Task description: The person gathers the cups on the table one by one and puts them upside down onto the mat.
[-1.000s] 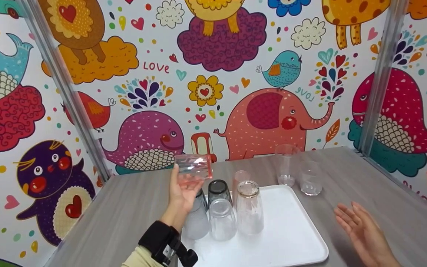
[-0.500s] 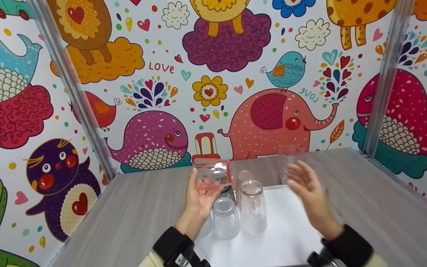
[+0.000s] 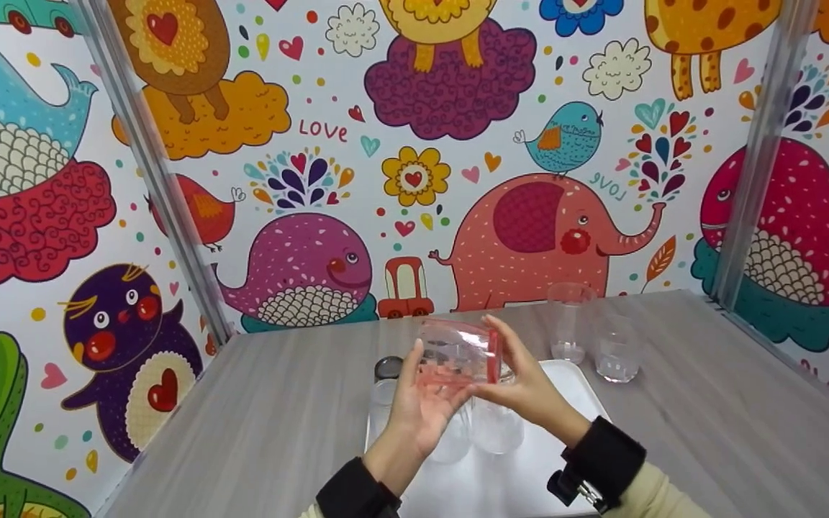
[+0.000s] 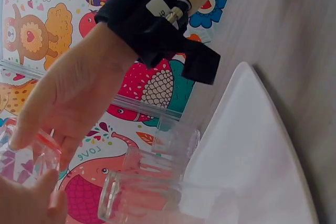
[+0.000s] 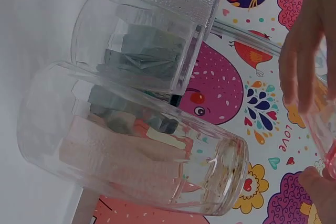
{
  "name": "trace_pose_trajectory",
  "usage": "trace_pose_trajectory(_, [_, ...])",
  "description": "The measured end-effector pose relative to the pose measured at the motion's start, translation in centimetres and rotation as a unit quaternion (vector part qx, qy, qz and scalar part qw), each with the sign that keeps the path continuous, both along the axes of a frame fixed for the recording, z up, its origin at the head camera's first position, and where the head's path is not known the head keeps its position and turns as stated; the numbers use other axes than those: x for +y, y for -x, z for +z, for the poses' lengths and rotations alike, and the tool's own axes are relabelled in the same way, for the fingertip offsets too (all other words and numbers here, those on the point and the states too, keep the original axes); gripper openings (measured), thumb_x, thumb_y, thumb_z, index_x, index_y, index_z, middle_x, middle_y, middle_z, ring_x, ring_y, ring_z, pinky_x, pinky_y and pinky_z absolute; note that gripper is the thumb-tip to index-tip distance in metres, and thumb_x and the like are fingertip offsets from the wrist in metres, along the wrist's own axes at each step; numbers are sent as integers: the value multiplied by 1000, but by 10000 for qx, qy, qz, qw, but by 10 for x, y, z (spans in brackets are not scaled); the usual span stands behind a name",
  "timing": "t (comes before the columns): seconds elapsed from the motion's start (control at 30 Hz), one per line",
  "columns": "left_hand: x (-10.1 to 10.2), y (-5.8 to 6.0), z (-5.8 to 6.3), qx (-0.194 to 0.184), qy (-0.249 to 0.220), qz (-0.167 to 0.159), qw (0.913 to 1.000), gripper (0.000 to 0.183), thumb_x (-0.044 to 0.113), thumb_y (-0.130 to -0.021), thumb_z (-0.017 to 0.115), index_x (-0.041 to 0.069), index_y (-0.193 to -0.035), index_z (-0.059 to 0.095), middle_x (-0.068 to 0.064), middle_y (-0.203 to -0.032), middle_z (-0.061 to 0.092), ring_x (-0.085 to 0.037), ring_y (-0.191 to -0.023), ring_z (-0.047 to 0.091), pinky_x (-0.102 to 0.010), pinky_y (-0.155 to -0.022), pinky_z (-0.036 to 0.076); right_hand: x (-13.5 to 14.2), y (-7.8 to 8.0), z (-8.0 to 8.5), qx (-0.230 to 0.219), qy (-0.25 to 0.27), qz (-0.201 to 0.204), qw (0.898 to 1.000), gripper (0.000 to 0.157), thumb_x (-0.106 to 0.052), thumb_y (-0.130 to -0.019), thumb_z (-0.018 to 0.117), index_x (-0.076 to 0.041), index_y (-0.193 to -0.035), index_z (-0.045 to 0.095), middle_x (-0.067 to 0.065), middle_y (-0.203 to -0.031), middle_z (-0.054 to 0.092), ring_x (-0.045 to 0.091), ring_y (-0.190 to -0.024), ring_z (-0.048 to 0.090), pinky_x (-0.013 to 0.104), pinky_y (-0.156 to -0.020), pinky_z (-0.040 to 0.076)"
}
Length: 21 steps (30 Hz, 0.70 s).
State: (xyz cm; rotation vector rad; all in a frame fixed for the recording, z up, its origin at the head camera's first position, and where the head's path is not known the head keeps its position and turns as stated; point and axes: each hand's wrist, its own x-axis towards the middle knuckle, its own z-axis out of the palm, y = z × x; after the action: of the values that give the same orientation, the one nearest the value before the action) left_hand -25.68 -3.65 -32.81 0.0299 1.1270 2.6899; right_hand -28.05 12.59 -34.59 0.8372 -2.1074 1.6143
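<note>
Above the tray, both hands hold a clear, pink-tinted drinking glass (image 3: pixel 456 352) lying on its side, its red-pink end toward the right. My left hand (image 3: pixel 420 417) grips the left part from below, with the thumb up its side. At the red-pink end, my right hand (image 3: pixel 533 392) holds it between the thumb below and fingers above. In the left wrist view the glass (image 4: pixel 39 158) is partly hidden between the two hands. Beneath them, upturned glasses stand on a white tray (image 3: pixel 508 489), among them a tall clear glass (image 5: pixel 131 145) and a dark grey glass (image 3: pixel 388 368).
Two clear glasses stand on the wood-grain table (image 3: pixel 299 403) beyond the tray's right side: a tall glass (image 3: pixel 570 324) and a shorter tumbler (image 3: pixel 617 352). A cartoon-printed wall (image 3: pixel 414 237) closes off the back, with metal posts at its corners.
My left hand has carried the pink glass rightward across the tray. From the right side of the table, my right hand has come in and taken hold of its red-pink end.
</note>
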Motion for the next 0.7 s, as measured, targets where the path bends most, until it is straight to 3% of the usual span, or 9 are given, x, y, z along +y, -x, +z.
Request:
trace_pose_trajectory(0.17, [-1,-2,1,117,81,-320,9994,83,52,-86,49,3,-142,11,-22,-141,29,-32,-120,44,-39,-93,44,0,-6,1,46,263,-162,9995,81,-1,-70,76,2,-136,31,18,-133,43,12,-115,47,30,-96,41])
trace_pose_trajectory(0.3, [-5,-3,0,370,567,-463,9966,84,54,-87,47,6,-144,9,-21,-145,26,-34,-127,38,-42,-99,39,2,-14,5,-9,516,-162,9985,78,2,-71,74,2,-135,31,18,-130,44,5,-111,47,18,-92,41])
trace_pose_trajectory(0.4, [-13,-2,-1,578,755,-441,9945,85,51,-89,42,4,-145,-2,-22,-149,16,-39,-134,22,-47,-105,29,7,-21,10,-236,787,-40,9966,78,3,-72,72,3,-136,27,19,-130,41,7,-112,46,17,-92,41])
trace_pose_trajectory(0.5, [-24,1,-4,706,542,-339,9954,86,47,-91,40,4,-145,-11,-22,-151,8,-40,-137,12,-48,-109,19,13,-28,13,-529,1074,182,9926,78,3,-75,69,4,-137,21,21,-136,33,2,-117,42,16,-94,38])
trace_pose_trajectory(0.7, [-47,2,-7,774,200,-50,9968,87,45,-91,43,6,-144,-14,-20,-152,3,-38,-138,9,-44,-110,19,27,-38,10,-938,1639,351,9814,70,6,-77,62,5,-136,24,5,-129,42,5,-114,48,20,-91,43])
